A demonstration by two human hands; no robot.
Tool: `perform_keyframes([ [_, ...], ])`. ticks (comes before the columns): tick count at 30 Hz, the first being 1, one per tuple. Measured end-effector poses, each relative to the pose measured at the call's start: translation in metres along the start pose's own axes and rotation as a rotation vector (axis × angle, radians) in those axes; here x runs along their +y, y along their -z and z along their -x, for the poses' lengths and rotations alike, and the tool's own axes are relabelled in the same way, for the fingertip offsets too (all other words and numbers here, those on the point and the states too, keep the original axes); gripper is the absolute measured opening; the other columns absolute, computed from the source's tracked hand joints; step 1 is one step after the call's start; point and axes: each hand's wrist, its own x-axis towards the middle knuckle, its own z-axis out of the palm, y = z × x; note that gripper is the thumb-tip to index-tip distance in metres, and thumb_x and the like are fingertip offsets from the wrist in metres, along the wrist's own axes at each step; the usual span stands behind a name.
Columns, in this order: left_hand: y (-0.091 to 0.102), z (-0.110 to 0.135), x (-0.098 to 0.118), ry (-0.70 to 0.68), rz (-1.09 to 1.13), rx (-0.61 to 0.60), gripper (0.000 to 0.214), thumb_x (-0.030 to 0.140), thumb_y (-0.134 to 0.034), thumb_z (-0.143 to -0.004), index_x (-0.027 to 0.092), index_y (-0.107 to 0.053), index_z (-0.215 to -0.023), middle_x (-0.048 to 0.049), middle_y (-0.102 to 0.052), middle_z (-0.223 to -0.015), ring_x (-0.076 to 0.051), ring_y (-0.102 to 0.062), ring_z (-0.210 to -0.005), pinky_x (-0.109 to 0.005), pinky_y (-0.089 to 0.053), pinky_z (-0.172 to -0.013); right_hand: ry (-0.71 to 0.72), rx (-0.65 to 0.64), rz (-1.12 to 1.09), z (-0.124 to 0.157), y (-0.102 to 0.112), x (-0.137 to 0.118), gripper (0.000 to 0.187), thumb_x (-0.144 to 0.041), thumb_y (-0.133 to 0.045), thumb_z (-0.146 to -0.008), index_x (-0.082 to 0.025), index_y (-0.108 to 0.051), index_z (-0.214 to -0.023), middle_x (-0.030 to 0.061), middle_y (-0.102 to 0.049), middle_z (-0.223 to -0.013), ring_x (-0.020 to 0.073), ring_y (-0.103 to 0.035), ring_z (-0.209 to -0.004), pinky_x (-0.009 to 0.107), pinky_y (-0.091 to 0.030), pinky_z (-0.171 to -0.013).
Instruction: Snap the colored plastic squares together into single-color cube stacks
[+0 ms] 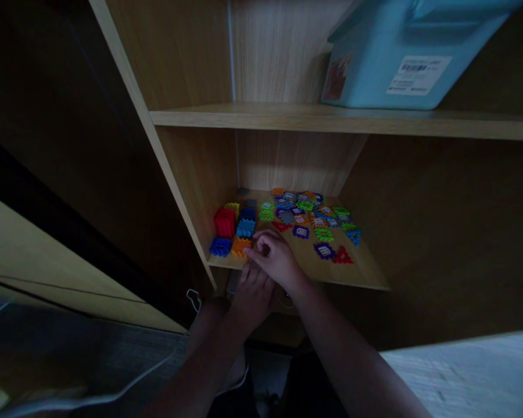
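My right hand [275,255] is curled at the front left of the lower shelf. Its thumb and forefinger close round the right edge of a stack of orange building tiles [240,247]. Below it, my left hand [256,285] lies with its fingers stretched out at the shelf's front edge, partly under the right hand; I see nothing held in it. Beside the orange stack sit blue tiles [220,247]. Behind are a tall red stack [225,223], a light blue stack [246,227], dark blue tiles [248,213] and yellow tiles [232,206].
Loose tiles in several colours spread over the right of the lower shelf [357,270], including a purple window tile [325,251] and a red triangle [343,255]. A light blue bin [375,75] stands on the upper shelf [261,119]. A white cable [126,386] hangs at lower left.
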Motion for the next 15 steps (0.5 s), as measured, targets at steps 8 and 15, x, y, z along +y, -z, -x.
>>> perform_keyframes([
  [8, 0.004, -0.004, 0.002, 0.0, 0.0, 0.016, 0.073, 0.028, -0.063, -0.1, 0.019, -0.04, -0.168, -0.0099, -0.043, -0.174, -0.028, -0.034, -0.163, -0.052, -0.017, -0.138, -0.166, 0.157, 0.512, -0.021, 0.073, 0.033, 0.027, -0.045, -0.057, -0.104, -0.025, -0.065, -0.087, 0.0093, -0.074, -0.092, 0.0269, -0.068, -0.091, 0.039, -0.052, -0.09],
  [15, 0.003, -0.004, 0.002, 0.008, -0.021, 0.034, 0.069, 0.031, -0.061, -0.102, 0.02, -0.042, -0.167, -0.0082, -0.043, -0.174, -0.027, -0.038, -0.161, -0.051, -0.018, -0.138, -0.496, 0.119, 1.027, -0.044, 0.15, 0.096, 0.031, -0.033, -0.052, -0.103, -0.017, -0.076, -0.113, 0.0208, -0.078, -0.108, 0.0333, -0.073, -0.098, 0.041, -0.05, -0.084],
])
